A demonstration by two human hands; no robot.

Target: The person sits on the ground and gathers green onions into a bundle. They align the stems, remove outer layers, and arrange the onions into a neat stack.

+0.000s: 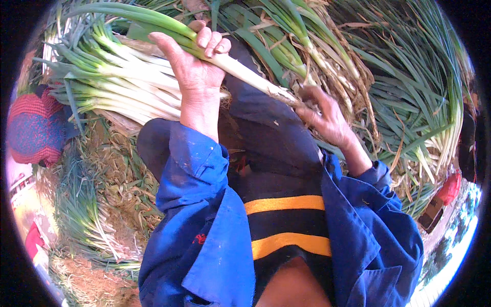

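My left hand [199,65] grips a Welsh onion [245,73] where its white stalk turns green, the thumb raised. The onion lies aslant above my dark trouser leg, leaves to the upper left and root end to the lower right. At that browned root end are the thumb and fingers of my right hand [326,115], slightly blurred. Behind my left wrist lies a pile of clean white-stalked onions [130,84], partly hidden by the forearm. Beyond my right hand are untrimmed onions [322,57] with dry, brown outer leaves.
More long-leaved onions [414,88] heap up at the right. Another bunch [92,222] lies at lower left beside scattered leaf scraps [126,165]. A red and blue knitted item [36,128] is at the left edge. A small box [430,215] sits at the right.
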